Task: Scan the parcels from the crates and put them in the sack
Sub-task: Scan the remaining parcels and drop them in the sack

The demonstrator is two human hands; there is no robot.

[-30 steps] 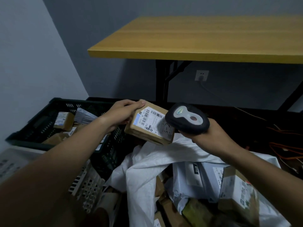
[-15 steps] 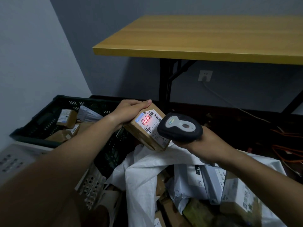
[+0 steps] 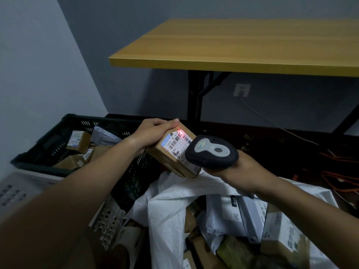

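My left hand grips a small brown cardboard parcel by its far end, label side up, above the white sack. My right hand holds a black and grey barcode scanner just right of the parcel, its nose over the label. A red scan dot glows on the label near the top corner. The open sack below holds several parcels, boxes and grey mailer bags. A black crate at the left holds several more brown parcels.
A yellow-topped table on black legs stands behind the sack. A wall socket with a cable is under it. Orange cables lie on the floor at right. A light grey crate sits at the lower left.
The scanner has stayed beside the parcel while the red light shifted from the label's middle to a dot near its upper corner. Both hands hold about the same spot.
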